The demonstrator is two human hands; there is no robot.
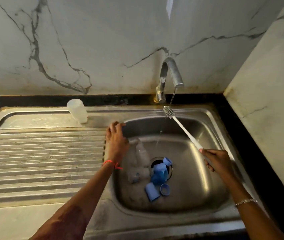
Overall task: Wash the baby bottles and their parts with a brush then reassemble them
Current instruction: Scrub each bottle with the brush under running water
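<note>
baby bottles [142, 155] in steel sink [198, 174], marble walls [103, 40], right hand [219, 163] fingers gripping brush [184, 130], left hand [116, 141] fingers loose on rim

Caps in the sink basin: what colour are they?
Blue. The caps show best in the head view, the only one.

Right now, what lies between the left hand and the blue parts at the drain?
Clear bottles lie in the sink between the left hand and the blue parts, seen in the head view.
</note>
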